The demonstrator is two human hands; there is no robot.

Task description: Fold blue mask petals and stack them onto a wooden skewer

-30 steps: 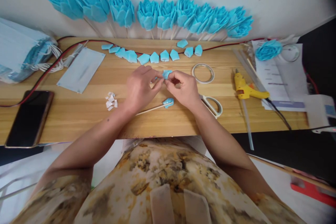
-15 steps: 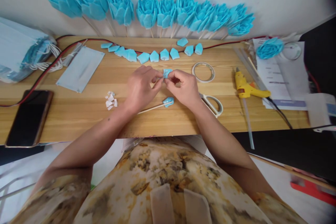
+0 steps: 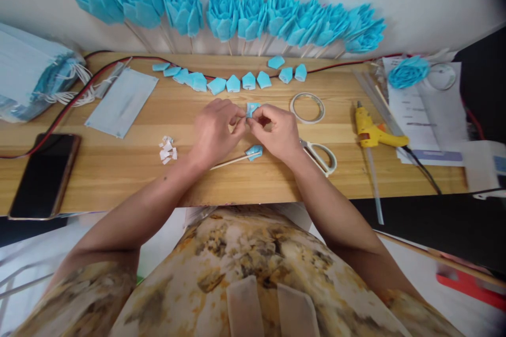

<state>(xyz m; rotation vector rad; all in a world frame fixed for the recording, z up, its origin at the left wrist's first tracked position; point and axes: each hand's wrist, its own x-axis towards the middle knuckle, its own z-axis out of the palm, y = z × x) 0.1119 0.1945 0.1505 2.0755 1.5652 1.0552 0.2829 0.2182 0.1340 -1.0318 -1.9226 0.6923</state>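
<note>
Between my fingertips is a small blue fabric petal (image 3: pixel 252 109). My left hand (image 3: pixel 219 129) pinches its left edge with thumb and forefinger. From the other side, the thumb and forefinger of my right hand (image 3: pixel 276 129) grip the same petal. Below my hands a thin wooden stick (image 3: pixel 233 160) lies on the table, its right end on another blue petal (image 3: pixel 255 152). Beyond my hands, several folded blue petals (image 3: pixel 233 83) sit in a curved row. Scissors (image 3: pixel 321 158) with white handles lie by my right wrist, partly hidden, and a tape roll (image 3: pixel 292 107) is behind them.
Blue fabric flowers (image 3: pixel 183 10) on sticks lean against the wall. A yellow glue gun (image 3: pixel 367 129) lies right, near papers (image 3: pixel 419 126) and a loose flower (image 3: pixel 409 72). At left are a phone (image 3: pixel 45 176), a face mask (image 3: pixel 122 102), a mask pack (image 3: pixel 35 73), white scraps (image 3: pixel 168 150) and a cable (image 3: pixel 71 102).
Both hands keep their pinch on the petal with hardly any movement. The whole view has shifted very slightly.
</note>
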